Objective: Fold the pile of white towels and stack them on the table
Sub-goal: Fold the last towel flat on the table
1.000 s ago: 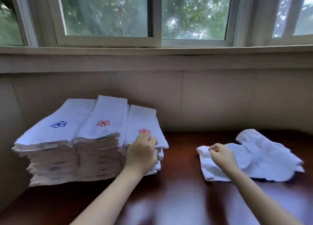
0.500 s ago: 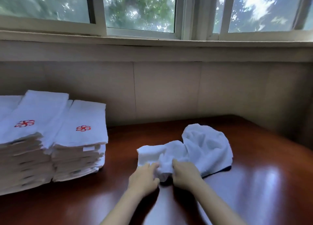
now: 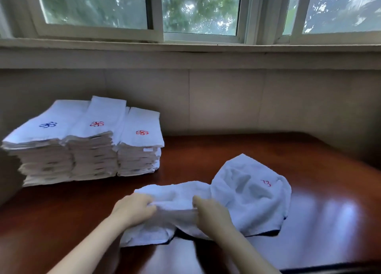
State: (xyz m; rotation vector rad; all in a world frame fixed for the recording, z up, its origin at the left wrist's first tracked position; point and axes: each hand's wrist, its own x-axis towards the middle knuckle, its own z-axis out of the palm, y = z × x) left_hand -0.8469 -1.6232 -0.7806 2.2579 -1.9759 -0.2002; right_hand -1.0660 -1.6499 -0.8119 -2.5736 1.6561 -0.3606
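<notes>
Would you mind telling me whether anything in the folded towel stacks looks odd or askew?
Only small things: the left stack shows a blue emblem where the middle stack and right stack show red, and its lower layers jut out unevenly. The right stack sits lower.

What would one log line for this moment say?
left hand: grips towel | right hand: grips towel | towel: crumpled on table | stacks: three, folded, at left
</notes>
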